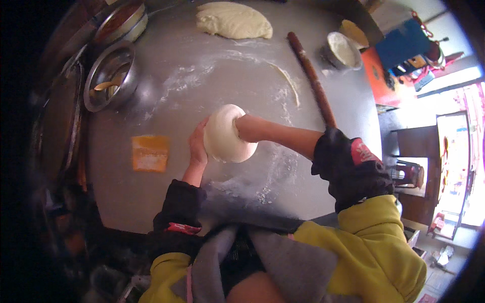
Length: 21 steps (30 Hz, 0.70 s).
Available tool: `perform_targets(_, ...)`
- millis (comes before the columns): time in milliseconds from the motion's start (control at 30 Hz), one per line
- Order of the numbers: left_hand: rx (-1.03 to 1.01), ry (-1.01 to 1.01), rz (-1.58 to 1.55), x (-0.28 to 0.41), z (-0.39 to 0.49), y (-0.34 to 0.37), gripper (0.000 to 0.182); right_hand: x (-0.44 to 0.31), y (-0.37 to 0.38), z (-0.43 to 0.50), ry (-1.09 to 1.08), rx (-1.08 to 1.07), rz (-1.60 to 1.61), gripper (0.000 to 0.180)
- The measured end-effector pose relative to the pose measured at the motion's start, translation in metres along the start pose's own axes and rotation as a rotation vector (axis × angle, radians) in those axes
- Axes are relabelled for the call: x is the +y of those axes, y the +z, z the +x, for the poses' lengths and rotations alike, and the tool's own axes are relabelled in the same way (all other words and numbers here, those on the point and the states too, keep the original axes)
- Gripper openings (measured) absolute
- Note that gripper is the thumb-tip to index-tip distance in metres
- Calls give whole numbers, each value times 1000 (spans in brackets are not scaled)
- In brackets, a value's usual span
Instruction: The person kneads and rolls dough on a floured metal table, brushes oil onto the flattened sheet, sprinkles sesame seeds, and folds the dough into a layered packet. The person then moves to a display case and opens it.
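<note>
A smooth, rounded lump of white dough is between my hands above the floured metal worktop. My left hand cups its left side. My right hand presses into a hollow in its right side, and the fingers are hidden in the dough. A larger mass of dough lies at the far edge. To the right of it rests a wooden rolling pin, its near end by my right sleeve. A flat orange scraper lies left of my left hand, with flour on it.
At the left stand a metal bowl with a wooden-looking utensil inside and a pot with reddish contents. A bowl of flour is at the far right. A thin dough strip lies beside the rolling pin. Beyond the worktop is an orange surface.
</note>
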State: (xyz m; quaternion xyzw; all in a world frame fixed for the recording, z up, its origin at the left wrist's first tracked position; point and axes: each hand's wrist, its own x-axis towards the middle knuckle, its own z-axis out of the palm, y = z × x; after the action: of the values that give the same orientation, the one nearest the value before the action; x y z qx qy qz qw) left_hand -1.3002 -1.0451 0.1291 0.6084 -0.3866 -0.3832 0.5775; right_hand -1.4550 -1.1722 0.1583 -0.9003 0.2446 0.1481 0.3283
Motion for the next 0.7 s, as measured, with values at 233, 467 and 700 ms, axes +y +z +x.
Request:
perform_targets(233,-45,-169,-417,-19,12,-32,40,-19,47,59,-320,134,303,18)
perform_targets(467,-49,-41,65,-5,24,-47,36,-37,51,63,-217,162,252,19)
perform_targets(700,35,-13,545,26,11,-37,38,-57,-18,-8,-98,115,285,31)
